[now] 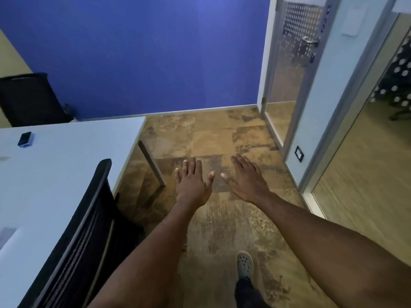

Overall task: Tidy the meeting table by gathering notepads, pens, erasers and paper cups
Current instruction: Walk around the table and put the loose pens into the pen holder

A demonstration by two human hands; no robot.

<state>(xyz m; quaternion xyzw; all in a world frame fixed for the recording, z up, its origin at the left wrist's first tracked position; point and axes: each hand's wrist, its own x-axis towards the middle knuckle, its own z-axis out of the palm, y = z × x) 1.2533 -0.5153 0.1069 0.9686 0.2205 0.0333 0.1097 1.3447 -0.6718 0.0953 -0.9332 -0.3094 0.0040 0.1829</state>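
Both arms reach out in front, bare and long. The left hand (193,182) is flat with its fingers spread wide, palm down, and it holds nothing. The right hand (246,179) is flat too, fingers stretched out straight and close together, with nothing in it. The two thumbs point at each other with a small gap between them.

Under both hands is the floor (211,138), brown and blotchy like worn stone tiles. To the left of the left hand is the desk (66,156), smooth and pale with a sharp square corner and a thin metal leg (151,165). A small dark block (25,138) lies on the desk, far left of the hands; it is too small to tell what it is. A black chair (89,230) with a curved, ribbed back leans against the desk, near the left arm. Below the right hand, a grey shoe (244,264) with little holes stands on the floor. Right of the right hand is a glass door (289,63) with a dotted pattern.
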